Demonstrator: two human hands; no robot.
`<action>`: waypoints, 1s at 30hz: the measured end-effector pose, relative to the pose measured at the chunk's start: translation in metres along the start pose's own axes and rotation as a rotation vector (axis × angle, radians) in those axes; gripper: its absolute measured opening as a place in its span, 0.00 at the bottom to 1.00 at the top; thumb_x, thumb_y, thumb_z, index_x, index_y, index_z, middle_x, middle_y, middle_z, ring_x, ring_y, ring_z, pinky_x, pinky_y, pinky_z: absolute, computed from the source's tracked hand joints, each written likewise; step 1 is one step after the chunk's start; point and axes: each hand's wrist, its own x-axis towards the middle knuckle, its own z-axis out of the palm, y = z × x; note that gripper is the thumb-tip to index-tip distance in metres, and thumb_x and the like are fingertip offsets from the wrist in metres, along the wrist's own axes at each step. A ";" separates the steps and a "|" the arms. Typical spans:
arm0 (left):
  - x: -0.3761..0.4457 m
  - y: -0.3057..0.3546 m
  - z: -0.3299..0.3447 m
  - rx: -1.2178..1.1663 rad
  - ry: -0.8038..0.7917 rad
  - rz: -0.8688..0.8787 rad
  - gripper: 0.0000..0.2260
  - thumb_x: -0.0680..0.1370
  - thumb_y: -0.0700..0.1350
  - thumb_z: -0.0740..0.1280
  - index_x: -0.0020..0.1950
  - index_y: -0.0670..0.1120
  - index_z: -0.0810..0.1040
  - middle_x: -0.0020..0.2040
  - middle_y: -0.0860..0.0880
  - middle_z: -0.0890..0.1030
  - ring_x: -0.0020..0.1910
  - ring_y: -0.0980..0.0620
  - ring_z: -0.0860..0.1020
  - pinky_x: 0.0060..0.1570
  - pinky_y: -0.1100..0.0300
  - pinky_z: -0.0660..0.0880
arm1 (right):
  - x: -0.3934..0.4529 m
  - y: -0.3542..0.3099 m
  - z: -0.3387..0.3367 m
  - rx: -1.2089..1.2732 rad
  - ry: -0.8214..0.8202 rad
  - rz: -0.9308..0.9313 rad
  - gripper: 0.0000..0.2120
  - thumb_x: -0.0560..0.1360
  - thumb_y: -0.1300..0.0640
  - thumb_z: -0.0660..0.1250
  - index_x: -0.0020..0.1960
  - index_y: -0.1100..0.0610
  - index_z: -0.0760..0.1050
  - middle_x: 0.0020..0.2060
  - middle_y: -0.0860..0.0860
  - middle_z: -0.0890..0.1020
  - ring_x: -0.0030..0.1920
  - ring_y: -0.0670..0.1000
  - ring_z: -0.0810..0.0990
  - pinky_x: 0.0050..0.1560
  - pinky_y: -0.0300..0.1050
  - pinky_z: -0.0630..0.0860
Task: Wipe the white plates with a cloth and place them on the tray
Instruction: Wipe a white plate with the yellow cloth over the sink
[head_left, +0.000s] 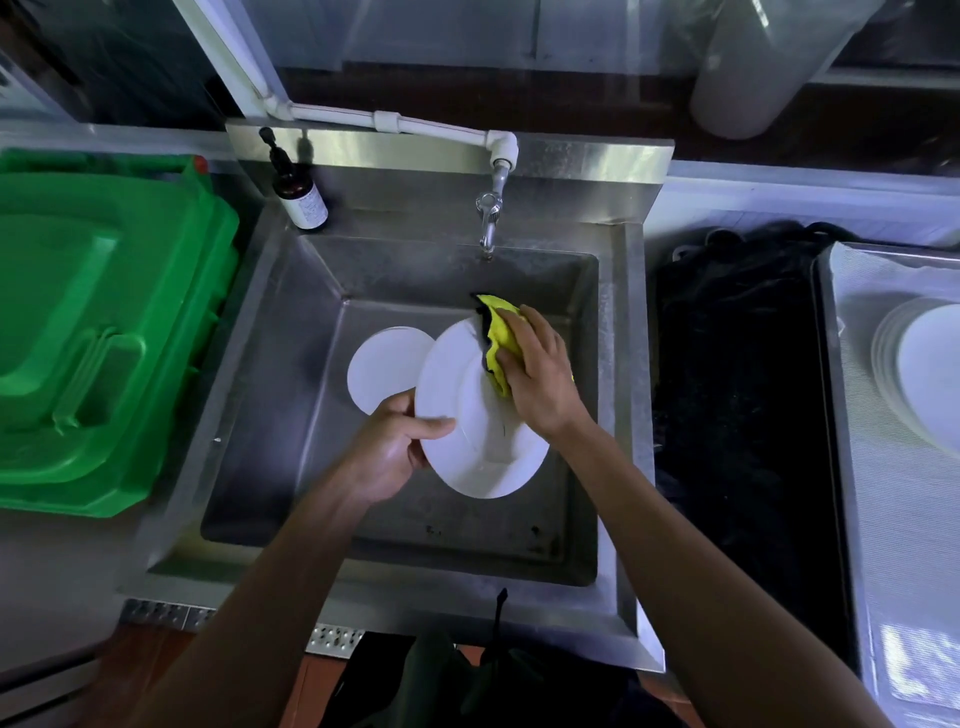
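Wiping a white plate (467, 415) over the sink (322, 291)

My left hand (387, 449) grips its rim — right hand (540, 376) fingers clutch the yellow cloth (498, 332) against it.

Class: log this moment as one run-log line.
left hand: holds plate | right hand: wipes with cloth | over sink
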 end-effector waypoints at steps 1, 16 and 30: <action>0.001 0.000 0.000 0.000 -0.005 -0.002 0.23 0.67 0.37 0.71 0.62 0.42 0.80 0.60 0.41 0.84 0.57 0.41 0.83 0.53 0.48 0.80 | 0.000 -0.003 0.001 -0.032 -0.007 -0.030 0.24 0.83 0.55 0.61 0.78 0.49 0.63 0.78 0.53 0.61 0.75 0.60 0.61 0.76 0.57 0.57; 0.006 -0.002 0.002 0.007 0.020 0.025 0.18 0.69 0.27 0.68 0.58 0.36 0.80 0.51 0.39 0.82 0.53 0.39 0.81 0.53 0.50 0.75 | -0.035 -0.029 0.018 -0.079 -0.068 -0.304 0.22 0.83 0.57 0.61 0.76 0.48 0.68 0.79 0.53 0.59 0.80 0.59 0.50 0.77 0.66 0.46; -0.002 0.004 0.004 -0.032 0.071 0.018 0.24 0.66 0.34 0.72 0.63 0.39 0.80 0.58 0.37 0.82 0.56 0.37 0.81 0.58 0.44 0.76 | -0.008 -0.012 0.019 -0.116 -0.002 -0.143 0.23 0.84 0.43 0.50 0.78 0.46 0.63 0.79 0.51 0.60 0.78 0.57 0.58 0.75 0.63 0.54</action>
